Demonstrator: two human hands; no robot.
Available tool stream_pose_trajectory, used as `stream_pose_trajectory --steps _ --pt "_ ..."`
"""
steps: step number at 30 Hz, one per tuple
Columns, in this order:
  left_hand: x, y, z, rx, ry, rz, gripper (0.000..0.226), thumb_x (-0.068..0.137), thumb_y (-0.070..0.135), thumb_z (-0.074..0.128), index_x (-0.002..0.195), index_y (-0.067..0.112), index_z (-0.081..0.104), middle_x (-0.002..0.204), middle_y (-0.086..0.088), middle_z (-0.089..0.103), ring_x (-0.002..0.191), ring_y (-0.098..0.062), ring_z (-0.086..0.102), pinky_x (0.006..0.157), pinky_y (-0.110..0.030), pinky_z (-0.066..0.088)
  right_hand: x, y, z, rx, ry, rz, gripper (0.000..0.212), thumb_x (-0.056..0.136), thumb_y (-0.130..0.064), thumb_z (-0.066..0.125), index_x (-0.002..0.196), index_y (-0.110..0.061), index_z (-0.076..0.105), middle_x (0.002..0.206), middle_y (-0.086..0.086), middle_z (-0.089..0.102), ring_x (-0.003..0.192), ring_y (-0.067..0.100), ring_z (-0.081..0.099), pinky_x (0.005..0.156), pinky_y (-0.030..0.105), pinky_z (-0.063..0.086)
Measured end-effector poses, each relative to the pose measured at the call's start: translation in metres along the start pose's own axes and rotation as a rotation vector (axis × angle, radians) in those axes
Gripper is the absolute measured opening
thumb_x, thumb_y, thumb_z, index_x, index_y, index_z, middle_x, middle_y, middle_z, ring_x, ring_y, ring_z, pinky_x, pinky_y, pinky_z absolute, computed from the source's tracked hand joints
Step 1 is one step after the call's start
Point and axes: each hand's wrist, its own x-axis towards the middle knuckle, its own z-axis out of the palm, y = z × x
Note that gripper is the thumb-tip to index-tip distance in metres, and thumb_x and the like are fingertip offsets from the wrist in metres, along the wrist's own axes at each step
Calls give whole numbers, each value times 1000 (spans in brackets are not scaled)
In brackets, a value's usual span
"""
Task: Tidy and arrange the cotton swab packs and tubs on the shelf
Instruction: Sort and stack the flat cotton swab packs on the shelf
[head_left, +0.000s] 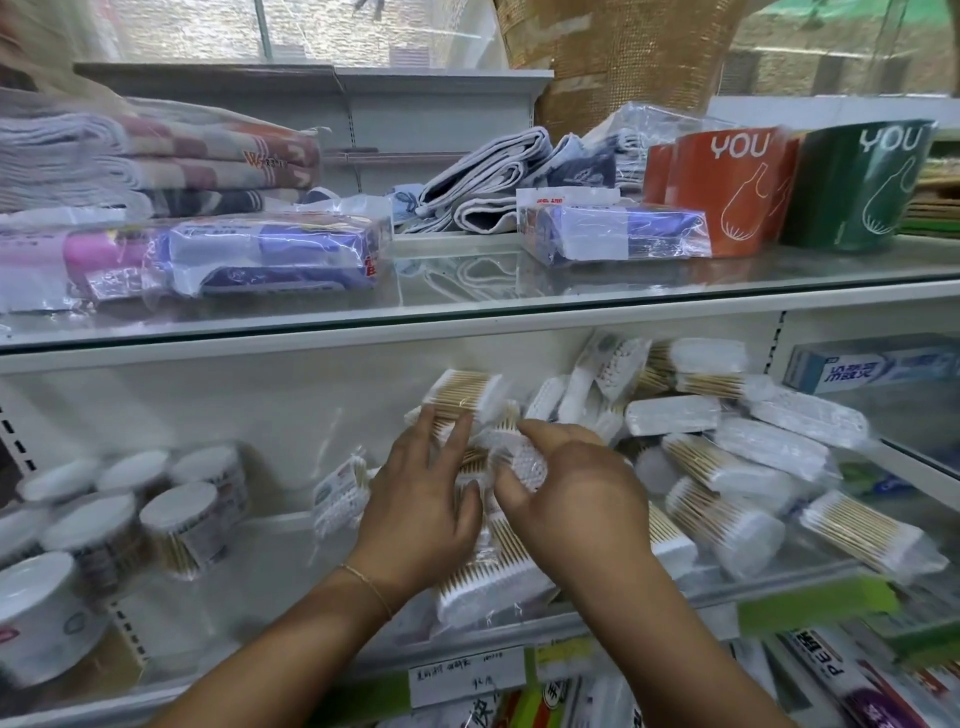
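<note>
Swab shelf (244, 587), viewed remotely. I judged job early.

- Tubs (176, 514) stood grouped at left, roughly together, not squared up.
- Heap of packs (727, 467) lay at right, crossing at all angles, most left to sort.
- Left hand (415, 499): fingers spread, near straight, tips resting on rear pack (460, 397); gripped nothing I could see.
- Right hand (576, 499): fingers curled round small pack (524, 465), white tips showing, held over middle of pile.
- No neat row of packs visible anywhere.
</note>
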Motion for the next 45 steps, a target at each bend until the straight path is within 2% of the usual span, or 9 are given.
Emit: stream_pose_trajectory --steps 7,10,17,21,27,34,38,42,45 --pt "11 18 -5 137 -26 58 68 84 55 22 143 28 44 159 -5 27 143 -36 26 116 -48 27 -2 31 -16 286 83 54 64 79 -43 75 138 -25 55 133 -2 59 119 16 56 96 22 42" --pt "19 28 -12 137 37 51 60 83 46 30 136 25 53 152 -10 39 136 -37 36 110 -51 34 -2 45 -19 407 90 83 64 75 -38 79 134 -28 56 128 -6 62 112 12 59 97 31 50" --pt "19 74 -5 93 107 70 61 78 29 40 136 13 53 145 -21 43 134 -42 40 109 -55 36 -2 75 -39 534 149 115 52 74 -38 80 122 -33 61 113 -14 65 105 8 62 92 34 54" --pt "18 98 9 55 110 150 67 73 21 51 138 8 50 142 -23 47 131 -43 43 106 -58 39 -2 95 -52 537 156 107 48 76 -37 78 122 -35 63 120 -12 63 111 10 59 97 37 52" --pt "13 117 8 -84 43 243 80 82 51 52 152 29 21 154 -1 28 143 -17 20 116 -31 20 -2 101 -53 607 156 86 50 68 -46 73 116 -35 64 111 -15 65 102 3 63 88 36 57" --pt "0 82 -15 -47 215 196 68 82 52 53 141 21 42 143 -6 45 131 -25 40 108 -43 40 5 66 -37 720 91 -12 42 74 -30 83 111 -38 63 104 -22 66 97 -6 63 86 21 54" --pt "-18 54 -33 -73 265 127 67 80 50 57 141 24 43 135 -2 52 125 -22 46 105 -41 42 5 26 -20 716 45 -117 32 75 -28 83 90 -45 60 87 -31 66 89 -13 62 72 6 47" --pt "-43 15 -51 -89 265 -3 62 78 53 58 133 25 52 121 4 59 112 -18 52 93 -39 47 4 -18 8 623 -71 -170 24 74 -49 78 89 -43 62 97 -19 67 92 1 64 81 28 55" --pt "-65 -17 -64 -118 284 -118 46 77 55 60 116 31 55 104 9 62 98 -15 57 80 -36 51 3 -53 30 537 -208 -212 33 76 -53 75 100 -32 67 109 -10 63 100 13 63 85 37 55"
